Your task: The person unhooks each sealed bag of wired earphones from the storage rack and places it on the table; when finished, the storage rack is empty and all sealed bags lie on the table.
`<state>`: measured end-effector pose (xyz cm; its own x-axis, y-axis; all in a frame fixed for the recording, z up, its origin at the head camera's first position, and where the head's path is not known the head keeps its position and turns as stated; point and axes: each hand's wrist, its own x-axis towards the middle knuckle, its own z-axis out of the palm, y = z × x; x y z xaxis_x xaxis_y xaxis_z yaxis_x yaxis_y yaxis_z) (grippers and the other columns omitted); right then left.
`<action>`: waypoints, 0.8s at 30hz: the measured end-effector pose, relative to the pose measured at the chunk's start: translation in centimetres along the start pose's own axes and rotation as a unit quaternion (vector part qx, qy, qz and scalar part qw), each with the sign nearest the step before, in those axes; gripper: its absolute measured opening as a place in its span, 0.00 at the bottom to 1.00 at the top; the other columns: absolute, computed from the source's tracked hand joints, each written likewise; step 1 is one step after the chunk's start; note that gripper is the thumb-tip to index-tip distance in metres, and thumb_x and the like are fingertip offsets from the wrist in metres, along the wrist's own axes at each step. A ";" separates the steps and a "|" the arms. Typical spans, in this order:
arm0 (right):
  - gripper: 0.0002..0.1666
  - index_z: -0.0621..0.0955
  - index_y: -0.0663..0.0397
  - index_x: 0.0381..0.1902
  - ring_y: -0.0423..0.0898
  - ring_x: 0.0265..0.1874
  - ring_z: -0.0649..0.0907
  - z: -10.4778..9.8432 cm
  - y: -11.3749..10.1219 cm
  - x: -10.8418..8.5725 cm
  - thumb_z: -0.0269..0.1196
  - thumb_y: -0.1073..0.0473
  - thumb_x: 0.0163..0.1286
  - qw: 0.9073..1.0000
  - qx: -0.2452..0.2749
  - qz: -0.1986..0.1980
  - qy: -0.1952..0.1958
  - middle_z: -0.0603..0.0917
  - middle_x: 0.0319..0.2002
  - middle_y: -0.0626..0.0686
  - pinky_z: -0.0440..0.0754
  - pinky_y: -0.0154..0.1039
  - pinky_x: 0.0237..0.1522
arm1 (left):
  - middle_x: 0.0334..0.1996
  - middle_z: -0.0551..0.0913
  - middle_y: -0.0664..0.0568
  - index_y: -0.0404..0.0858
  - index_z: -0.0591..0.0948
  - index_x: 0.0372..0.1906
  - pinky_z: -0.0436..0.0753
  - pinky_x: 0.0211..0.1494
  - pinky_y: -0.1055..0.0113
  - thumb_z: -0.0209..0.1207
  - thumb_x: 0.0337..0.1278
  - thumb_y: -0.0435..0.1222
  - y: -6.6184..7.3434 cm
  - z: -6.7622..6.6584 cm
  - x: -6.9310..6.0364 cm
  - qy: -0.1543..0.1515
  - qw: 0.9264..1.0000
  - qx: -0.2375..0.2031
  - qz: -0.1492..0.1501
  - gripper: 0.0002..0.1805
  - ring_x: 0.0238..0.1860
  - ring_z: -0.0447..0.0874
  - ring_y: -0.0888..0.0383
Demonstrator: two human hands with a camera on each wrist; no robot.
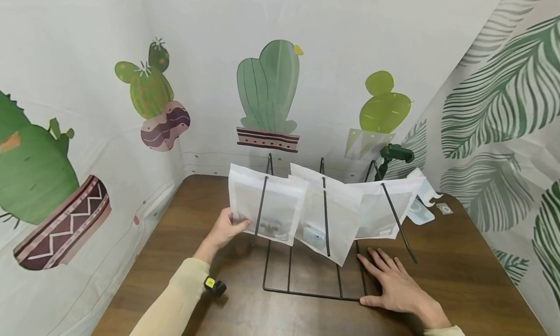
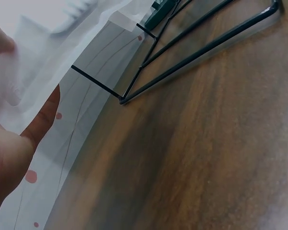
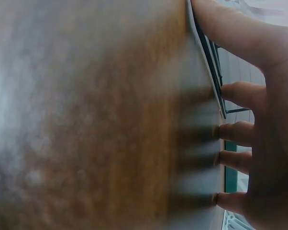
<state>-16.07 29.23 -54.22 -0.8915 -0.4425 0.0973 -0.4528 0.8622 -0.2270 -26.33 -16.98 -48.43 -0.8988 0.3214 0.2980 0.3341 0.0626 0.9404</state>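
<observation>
My left hand (image 1: 226, 229) pinches the lower left edge of a white translucent pouch (image 1: 268, 200), thumb in front and fingers behind. The left wrist view shows this thumb and finger on the pouch's film (image 2: 34, 81). This pouch hangs on the left prong of a black wire rack (image 1: 306, 294). A second pouch (image 1: 328, 209) hangs tilted on the middle prong, and a third (image 1: 380, 209) on the right one. Small items show dimly inside them. My right hand (image 1: 395, 285) rests spread on the table, its thumb at the rack base's front right corner.
Behind the right pouch stands a dark green clamp-like holder (image 1: 395, 152). Pale blue and white pieces (image 1: 421, 212) and a small clear packet (image 1: 444, 208) lie at the back right of the wooden table (image 1: 306, 321). A cactus-print cloth (image 1: 210, 83) hangs behind.
</observation>
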 end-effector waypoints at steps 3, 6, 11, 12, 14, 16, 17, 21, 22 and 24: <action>0.60 0.68 0.45 0.72 0.66 0.69 0.62 0.0 0.0 0.0 0.61 0.19 0.47 1.000 0.001 0.003 -0.005 0.66 0.71 0.64 0.61 0.72 0.60 | 0.36 0.85 0.65 0.19 0.76 0.44 0.82 0.46 0.71 0.62 0.56 0.26 0.3 0.0 -0.2 -0.002 1.000 -0.002 -0.004 0.14 0.40 0.82 0.61; 0.60 0.68 0.46 0.72 0.67 0.69 0.63 -0.1 0.0 0.0 0.61 0.19 0.48 1.000 -0.001 0.001 -0.003 0.67 0.70 0.64 0.61 0.72 0.60 | 0.36 0.85 0.65 0.19 0.76 0.43 0.82 0.46 0.71 0.62 0.56 0.25 0.5 0.0 -0.4 -0.003 1.000 0.001 -0.004 0.14 0.41 0.83 0.61; 0.60 0.68 0.46 0.72 0.68 0.69 0.63 -0.2 0.0 0.1 0.60 0.18 0.48 1.000 0.000 -0.001 -0.005 0.67 0.70 0.65 0.62 0.74 0.59 | 0.38 0.84 0.66 0.19 0.76 0.45 0.81 0.46 0.71 0.59 0.53 0.20 0.5 -0.1 -0.9 -0.004 1.000 0.009 0.004 0.12 0.42 0.82 0.63; 0.60 0.67 0.46 0.72 0.68 0.69 0.63 -0.2 0.0 0.1 0.60 0.19 0.49 1.000 0.003 0.002 -0.010 0.66 0.70 0.65 0.61 0.73 0.60 | 0.38 0.84 0.66 0.19 0.76 0.45 0.81 0.46 0.71 0.58 0.53 0.20 0.5 -0.1 -1.0 -0.005 1.000 0.010 0.008 0.13 0.42 0.82 0.63; 0.60 0.66 0.45 0.73 0.68 0.70 0.62 -0.2 0.0 0.1 0.60 0.18 0.49 1.000 0.008 0.006 -0.017 0.65 0.71 0.64 0.60 0.73 0.60 | 0.38 0.84 0.67 0.19 0.77 0.45 0.81 0.45 0.71 0.58 0.53 0.19 0.5 -0.1 -1.3 -0.007 1.000 0.009 0.014 0.13 0.41 0.81 0.64; 0.60 0.66 0.45 0.73 0.68 0.70 0.61 -0.1 0.0 0.1 0.60 0.19 0.49 1.000 0.012 0.009 -0.022 0.65 0.71 0.64 0.59 0.73 0.61 | 0.37 0.84 0.66 0.19 0.77 0.44 0.82 0.44 0.71 0.57 0.52 0.18 0.5 -0.1 -1.4 -0.008 1.000 0.011 0.019 0.12 0.40 0.81 0.65; 0.60 0.66 0.44 0.73 0.67 0.70 0.61 -0.1 0.0 0.1 0.61 0.19 0.49 1.000 0.015 0.011 -0.025 0.64 0.72 0.64 0.59 0.73 0.61 | 0.37 0.85 0.66 0.20 0.77 0.43 0.82 0.43 0.72 0.57 0.52 0.18 0.1 -0.2 -1.5 -0.008 1.000 0.011 0.024 0.12 0.40 0.81 0.65; 0.59 0.66 0.45 0.73 0.68 0.70 0.61 -0.1 0.1 0.1 0.62 0.20 0.49 1.000 0.015 0.010 -0.022 0.64 0.72 0.64 0.59 0.73 0.60 | 0.36 0.85 0.66 0.19 0.78 0.42 0.82 0.41 0.72 0.58 0.52 0.17 0.2 -0.2 -1.9 -0.006 1.000 0.016 0.026 0.11 0.38 0.81 0.67; 0.59 0.66 0.45 0.73 0.68 0.70 0.61 -0.1 0.1 0.1 0.62 0.20 0.49 1.000 0.015 0.010 -0.022 0.64 0.72 0.64 0.59 0.73 0.61 | 0.36 0.85 0.67 0.19 0.78 0.42 0.82 0.42 0.72 0.58 0.52 0.17 0.2 -0.1 -2.0 -0.005 0.999 0.016 0.027 0.11 0.38 0.81 0.67; 0.59 0.66 0.45 0.73 0.68 0.70 0.61 -0.1 0.1 0.1 0.61 0.20 0.49 1.000 0.013 0.009 -0.022 0.64 0.72 0.64 0.59 0.73 0.61 | 0.36 0.84 0.67 0.18 0.77 0.42 0.82 0.42 0.72 0.57 0.52 0.17 0.7 0.0 -2.3 -0.004 1.000 0.012 0.027 0.10 0.38 0.81 0.68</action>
<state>-16.18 29.26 -54.15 -0.8975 -0.4380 0.0505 -0.4358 0.8638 -0.2529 -24.04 -17.64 -48.48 -0.8766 0.3331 0.3472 0.3893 0.0671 0.9187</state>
